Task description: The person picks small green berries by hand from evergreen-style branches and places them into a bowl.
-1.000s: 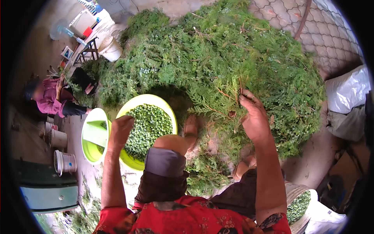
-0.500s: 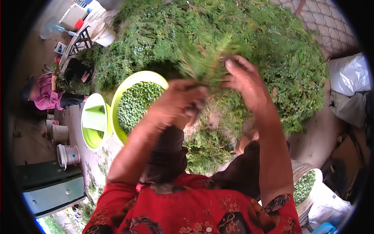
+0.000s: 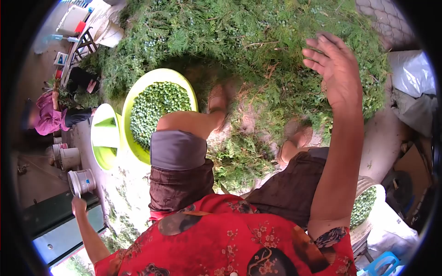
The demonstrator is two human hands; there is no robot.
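Note:
My right hand (image 3: 332, 66) is raised over the heap of green branches (image 3: 276, 27), fingers spread, holding nothing. Far out at the lower left, my left hand (image 3: 79, 205) is beside a white bucket (image 3: 83, 181); its fingers look bent, and whether anything is in them is too small to tell. A lime-green basin (image 3: 192, 92) full of small green berries (image 3: 156, 106) stands left of my leg. Next to it is a smaller green-and-white basin (image 3: 105, 136).
A person in a pink top (image 3: 46, 112) sits at the far left. White buckets (image 3: 70, 158) stand below them. At the right are a berry-filled bucket (image 3: 380, 193), a white sack (image 3: 412, 71) and cardboard (image 3: 412, 165). Loose sprigs (image 3: 239, 172) lie between my feet.
My hands have moved apart from the blurred sprig between them. My left hand has swung to the lower left, my right hand up and right. The sprig is no longer between them.

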